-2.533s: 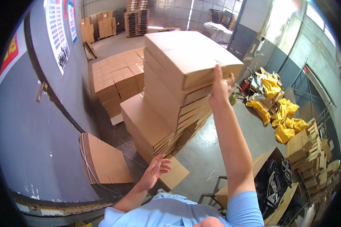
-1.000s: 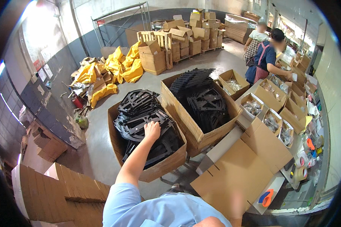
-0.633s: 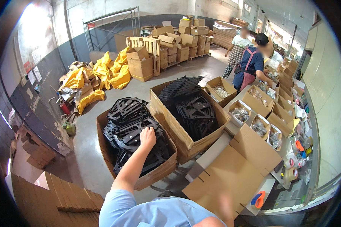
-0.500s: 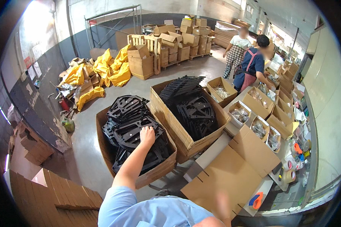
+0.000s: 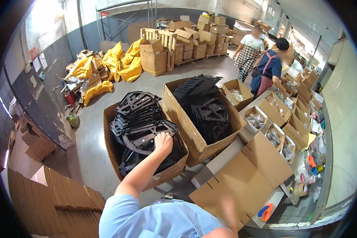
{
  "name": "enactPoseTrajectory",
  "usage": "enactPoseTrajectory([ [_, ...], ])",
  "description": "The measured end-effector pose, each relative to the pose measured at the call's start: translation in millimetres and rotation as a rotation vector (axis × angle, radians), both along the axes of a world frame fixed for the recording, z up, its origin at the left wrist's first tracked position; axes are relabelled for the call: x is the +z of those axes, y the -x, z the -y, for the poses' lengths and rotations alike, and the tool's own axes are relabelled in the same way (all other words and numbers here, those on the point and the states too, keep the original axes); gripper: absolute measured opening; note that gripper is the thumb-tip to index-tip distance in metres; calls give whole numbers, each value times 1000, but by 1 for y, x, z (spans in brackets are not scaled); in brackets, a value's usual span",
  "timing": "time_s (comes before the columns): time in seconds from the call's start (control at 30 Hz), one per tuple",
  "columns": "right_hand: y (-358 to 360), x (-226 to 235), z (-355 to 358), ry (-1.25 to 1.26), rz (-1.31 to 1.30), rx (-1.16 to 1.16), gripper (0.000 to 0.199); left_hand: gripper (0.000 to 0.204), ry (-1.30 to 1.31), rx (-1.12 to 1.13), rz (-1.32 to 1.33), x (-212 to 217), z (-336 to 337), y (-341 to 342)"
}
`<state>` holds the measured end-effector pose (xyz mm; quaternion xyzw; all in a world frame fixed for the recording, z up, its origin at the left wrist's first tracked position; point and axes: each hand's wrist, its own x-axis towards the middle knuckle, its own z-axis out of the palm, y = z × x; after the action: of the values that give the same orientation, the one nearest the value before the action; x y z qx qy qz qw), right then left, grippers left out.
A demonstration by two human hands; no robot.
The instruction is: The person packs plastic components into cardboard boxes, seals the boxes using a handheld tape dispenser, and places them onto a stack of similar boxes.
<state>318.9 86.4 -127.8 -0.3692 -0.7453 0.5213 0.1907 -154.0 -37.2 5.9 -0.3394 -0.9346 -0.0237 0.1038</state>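
Note:
My left hand (image 5: 163, 142) reaches into an open cardboard box (image 5: 166, 178) on the left, fingers closed on the near right edge of a curved black plate (image 5: 146, 136) with cut-out slots. Its right end is raised above the other plates. More black plates (image 5: 135, 102) are heaped beneath and behind it in the same box. My right hand (image 5: 227, 208) is at the flat cardboard piece (image 5: 242, 178) at the lower right. It is blurred, so its fingers cannot be made out.
A second cardboard box (image 5: 202, 152) of black plates stands right beside the first. Along the right bench are small boxes of bagged parts (image 5: 273, 137), tape rolls (image 5: 301, 189) and an orange-and-blue tape dispenser (image 5: 267, 211). Two people (image 5: 271, 67) stand at the far right. Yellow sacks (image 5: 123, 63) lie behind.
My left hand has shifted a little to the right, and the right end of the plate it grips has come up. The whole view has tilted slightly. My right hand stays over the flat cardboard.

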Motion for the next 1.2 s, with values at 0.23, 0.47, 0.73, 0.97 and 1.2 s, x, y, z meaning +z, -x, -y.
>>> enactPoseTrajectory([
  [0.23, 4, -32, -10, -156, 227, -16, 23, 14, -78, 84, -145, -30, -26, 3],
  [0.47, 11, -4, 8, 198, 104, -76, 19, 18, -70, 49, -160, -25, -11, 9],
  [0.73, 20, 25, 11, 437, 48, -208, 21, 25, -64, -34, -79, 8, -10, -6],
  [0.97, 30, 1, -4, 400, 107, -126, 22, 22, -142, 60, 30, 29, -33, -15],
  [1.2, 39, -1, -11, 449, 41, -129, 20, 22, -155, 97, 35, 61, -50, -6],
])
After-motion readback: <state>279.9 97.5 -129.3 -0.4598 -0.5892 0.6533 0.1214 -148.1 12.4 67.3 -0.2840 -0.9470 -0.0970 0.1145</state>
